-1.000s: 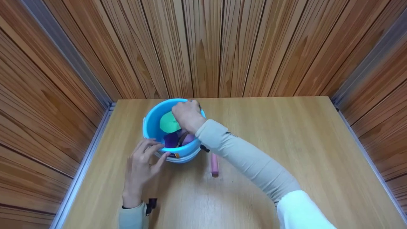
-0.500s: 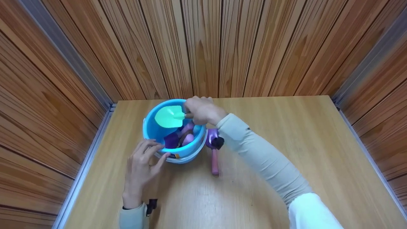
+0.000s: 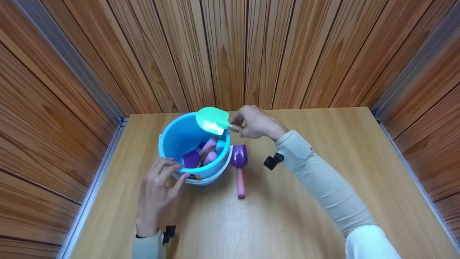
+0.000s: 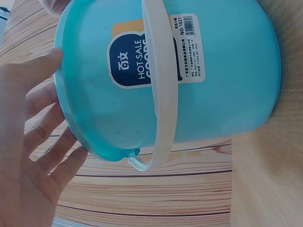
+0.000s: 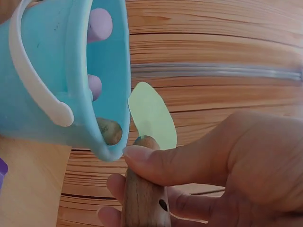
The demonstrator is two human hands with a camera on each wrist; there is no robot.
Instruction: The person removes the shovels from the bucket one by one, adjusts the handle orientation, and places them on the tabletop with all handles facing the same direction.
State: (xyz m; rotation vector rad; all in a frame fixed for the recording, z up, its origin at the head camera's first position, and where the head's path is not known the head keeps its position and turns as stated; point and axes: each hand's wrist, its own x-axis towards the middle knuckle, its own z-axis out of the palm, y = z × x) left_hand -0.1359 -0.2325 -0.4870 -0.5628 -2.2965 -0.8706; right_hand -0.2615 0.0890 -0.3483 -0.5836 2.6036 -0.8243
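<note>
Right hand (image 3: 257,122) clamped on trowel (image 3: 212,120) by wooden handle (image 5: 146,203), green blade (image 5: 152,113) near rim of bucket (image 3: 178,135); left hand (image 3: 155,196), fingers spread, touches rim; hands apart; purple scoop (image 3: 239,157) on table (image 3: 222,226) just beside bucket

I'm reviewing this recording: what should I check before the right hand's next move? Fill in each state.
1. Green shovel held: ok, the right hand grips its wooden handle.
2. Shovel blade free of the rim: cannot tell, they overlap in view.
3. Bucket upright: ok.
4. Left hand steadying it: cannot tell how firmly; its fingers are at the rim.
5. Bucket free of other items: not ok, purple and pink pieces show inside.
6. Purple scoop outside the bucket: ok, beside it.
</note>
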